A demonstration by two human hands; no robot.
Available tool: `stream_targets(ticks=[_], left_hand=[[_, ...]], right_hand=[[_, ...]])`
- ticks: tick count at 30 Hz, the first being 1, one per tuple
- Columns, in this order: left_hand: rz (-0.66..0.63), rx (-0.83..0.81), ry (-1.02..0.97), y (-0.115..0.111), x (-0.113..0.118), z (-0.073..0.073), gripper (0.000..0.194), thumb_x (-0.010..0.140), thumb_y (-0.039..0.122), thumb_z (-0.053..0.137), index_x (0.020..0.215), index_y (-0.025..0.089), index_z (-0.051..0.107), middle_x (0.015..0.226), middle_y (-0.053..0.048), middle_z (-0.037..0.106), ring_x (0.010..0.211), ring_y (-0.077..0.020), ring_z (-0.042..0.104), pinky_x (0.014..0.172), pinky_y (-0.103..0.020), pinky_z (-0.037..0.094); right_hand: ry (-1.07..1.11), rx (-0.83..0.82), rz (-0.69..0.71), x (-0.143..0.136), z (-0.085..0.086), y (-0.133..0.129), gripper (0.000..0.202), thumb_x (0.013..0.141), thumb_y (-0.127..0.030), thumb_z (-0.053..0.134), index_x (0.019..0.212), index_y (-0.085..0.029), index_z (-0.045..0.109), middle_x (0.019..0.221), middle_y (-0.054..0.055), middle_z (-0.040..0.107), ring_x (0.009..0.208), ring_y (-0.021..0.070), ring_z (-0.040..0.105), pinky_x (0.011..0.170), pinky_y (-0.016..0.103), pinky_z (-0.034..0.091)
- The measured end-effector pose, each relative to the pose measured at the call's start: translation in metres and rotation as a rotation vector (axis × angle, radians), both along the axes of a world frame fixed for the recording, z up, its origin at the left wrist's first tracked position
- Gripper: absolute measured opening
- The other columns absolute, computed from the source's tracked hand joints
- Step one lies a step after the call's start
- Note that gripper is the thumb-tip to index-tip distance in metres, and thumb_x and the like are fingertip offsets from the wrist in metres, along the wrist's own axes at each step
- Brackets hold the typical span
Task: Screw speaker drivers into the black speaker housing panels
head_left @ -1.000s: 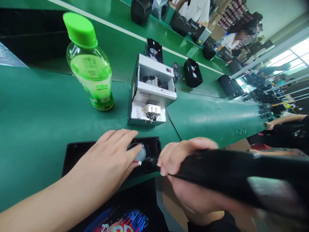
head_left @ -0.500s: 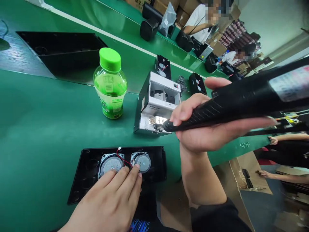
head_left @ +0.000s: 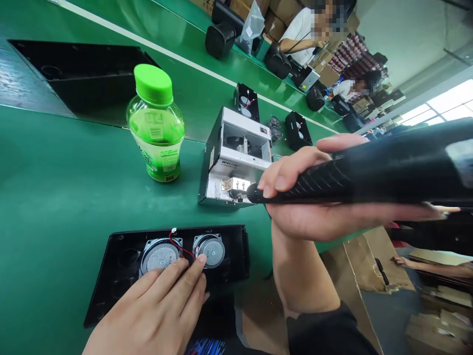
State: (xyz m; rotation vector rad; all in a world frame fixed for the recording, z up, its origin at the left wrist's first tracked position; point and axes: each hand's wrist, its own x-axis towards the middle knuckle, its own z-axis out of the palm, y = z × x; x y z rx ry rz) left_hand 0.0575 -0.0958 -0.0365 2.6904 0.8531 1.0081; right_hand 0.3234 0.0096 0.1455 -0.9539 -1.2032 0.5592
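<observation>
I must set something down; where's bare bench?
Green bench lies bare left of the bottle and black housing, and in a strip between them. It's crowded by the silver machine, where the right hand holds a black tool.

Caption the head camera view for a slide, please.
Left hand at two speakers in a black casing; right hand gripping a black handheld tool pointed at a silver machine.
</observation>
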Motion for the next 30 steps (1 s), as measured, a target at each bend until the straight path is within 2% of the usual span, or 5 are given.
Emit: stream_targets(ticks=[8, 14, 18, 24, 30], left_hand=[[0.011, 0.037, 0.031, 0.005, 0.001, 0.02, 0.055, 0.134, 0.025, 0.045, 0.126, 0.028, 0.099, 0.152, -0.003, 0.097, 0.136, -0.0307, 0.079, 0.112, -0.049, 0.053], [-0.032, 0.093, 0.162, 0.011, 0.0, 0.033, 0.039, 0.13, 0.024, 0.059, 0.133, 0.027, 0.097, 0.156, -0.005, 0.096, 0.133, -0.0312, 0.077, 0.106, -0.047, 0.056], [-0.046, 0.098, 0.221, 0.007, -0.002, 0.034, 0.034, 0.12, 0.019, 0.066, 0.138, 0.023, 0.095, 0.162, -0.012, 0.093, 0.128, -0.0332, 0.078, 0.098, -0.047, 0.059], [-0.052, 0.055, 0.214, 0.004, -0.001, 0.036, 0.037, 0.12, 0.021, 0.067, 0.146, 0.021, 0.093, 0.161, -0.016, 0.092, 0.128, -0.033, 0.077, 0.102, -0.046, 0.059], [-0.004, 0.058, 0.143, 0.013, 0.009, 0.047, 0.044, 0.12, 0.014, 0.055, 0.126, 0.022, 0.097, 0.145, -0.012, 0.098, 0.12, -0.032, 0.077, 0.099, -0.046, 0.058]], right_hand=[[0.101, -0.065, 0.003, -0.014, -0.008, 0.01, 0.09, 0.083, -0.12, 0.083, 0.111, -0.034, 0.084, 0.058, -0.008, 0.07, 0.042, 0.0189, 0.057, 0.043, 0.037, 0.047], [0.146, -0.082, 0.148, -0.004, -0.004, -0.022, 0.068, 0.102, -0.098, 0.09, 0.122, -0.033, 0.098, 0.066, -0.004, 0.077, 0.049, 0.0189, 0.067, 0.047, 0.036, 0.06], [0.179, -0.011, 0.248, -0.014, -0.009, -0.046, 0.051, 0.122, -0.082, 0.076, 0.133, -0.038, 0.1, 0.072, -0.003, 0.077, 0.052, 0.0202, 0.073, 0.053, 0.039, 0.068], [0.105, -0.138, 0.354, -0.034, -0.04, -0.04, 0.061, 0.121, -0.093, 0.067, 0.137, -0.041, 0.094, 0.075, -0.005, 0.077, 0.06, 0.0203, 0.074, 0.059, 0.039, 0.071], [0.078, -0.178, 0.358, -0.032, -0.053, -0.036, 0.058, 0.118, -0.096, 0.069, 0.136, -0.044, 0.087, 0.075, -0.005, 0.076, 0.057, 0.0216, 0.073, 0.058, 0.041, 0.072]])
